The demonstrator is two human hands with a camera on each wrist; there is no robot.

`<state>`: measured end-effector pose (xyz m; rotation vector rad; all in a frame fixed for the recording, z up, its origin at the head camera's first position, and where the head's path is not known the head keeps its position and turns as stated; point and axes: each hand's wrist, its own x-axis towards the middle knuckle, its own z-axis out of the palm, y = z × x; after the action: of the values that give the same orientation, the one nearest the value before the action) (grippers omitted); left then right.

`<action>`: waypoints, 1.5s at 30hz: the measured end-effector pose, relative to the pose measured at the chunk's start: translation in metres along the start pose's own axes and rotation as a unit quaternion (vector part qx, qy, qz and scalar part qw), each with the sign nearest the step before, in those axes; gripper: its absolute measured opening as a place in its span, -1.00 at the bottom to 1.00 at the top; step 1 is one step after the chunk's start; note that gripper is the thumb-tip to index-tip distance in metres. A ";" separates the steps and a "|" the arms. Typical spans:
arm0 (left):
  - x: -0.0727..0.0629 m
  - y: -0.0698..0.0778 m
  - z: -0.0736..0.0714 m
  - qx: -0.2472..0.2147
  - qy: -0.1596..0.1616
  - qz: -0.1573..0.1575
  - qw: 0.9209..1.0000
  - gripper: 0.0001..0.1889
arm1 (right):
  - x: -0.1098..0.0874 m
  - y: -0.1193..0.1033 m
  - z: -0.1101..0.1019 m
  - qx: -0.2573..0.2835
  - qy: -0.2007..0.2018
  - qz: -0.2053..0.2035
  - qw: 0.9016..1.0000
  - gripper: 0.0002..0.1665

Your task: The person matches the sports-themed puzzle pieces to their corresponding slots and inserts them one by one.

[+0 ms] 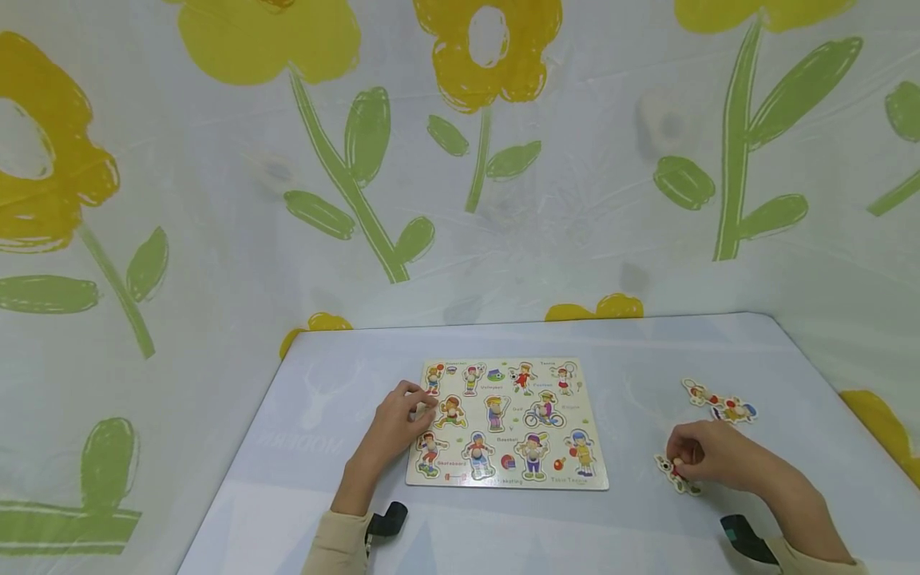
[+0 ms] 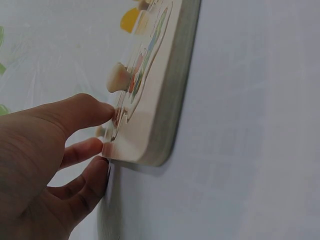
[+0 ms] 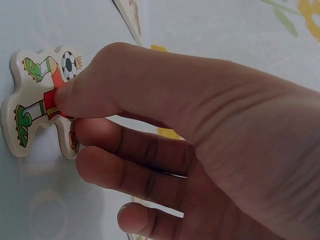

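A wooden knob puzzle board (image 1: 503, 484) printed with sports figures lies flat on the table. My left hand (image 1: 404, 415) rests its fingertips at the board's left edge, its fingers loosely bent. In the left wrist view the thumb (image 2: 95, 111) touches the board's face near a round wooden knob (image 2: 119, 78). Right of the board, my right hand (image 1: 707, 457) pinches a footballer puzzle piece (image 3: 36, 102) with red shorts, green boots and a ball. The thumb covers the middle of this piece, and the other fingers curve beside it, low over the table.
Two more figure pieces lie beyond my right hand, a red-and-white one (image 1: 700, 393) and a bluish one (image 1: 736, 410), close together. The white table (image 1: 632, 351) ends at a flower-printed cloth backdrop (image 1: 575, 239). Dark wrist devices (image 1: 388, 519) sit at both sleeves.
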<state>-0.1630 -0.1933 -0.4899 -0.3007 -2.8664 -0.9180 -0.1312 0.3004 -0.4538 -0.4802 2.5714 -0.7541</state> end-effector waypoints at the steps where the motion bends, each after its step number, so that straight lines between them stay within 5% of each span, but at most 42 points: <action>1: 0.000 0.000 0.000 -0.001 0.000 0.001 1.000 -0.86 | 0.000 0.000 0.000 0.000 -0.001 -0.001 1.000 -0.83; 32: 0.000 -0.004 0.002 0.009 0.004 0.006 1.000 -0.87 | 0.004 -0.008 -0.002 0.006 -0.006 -0.009 1.000 -0.86; 45: 0.000 -0.005 0.003 0.008 0.003 0.005 1.000 -0.87 | 0.020 -0.023 -0.002 -0.022 0.025 0.011 0.999 -0.88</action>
<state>-0.1643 -0.1956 -0.4947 -0.3109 -2.8618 -0.8929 -0.1445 0.2743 -0.4452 -0.4512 2.6406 -0.7117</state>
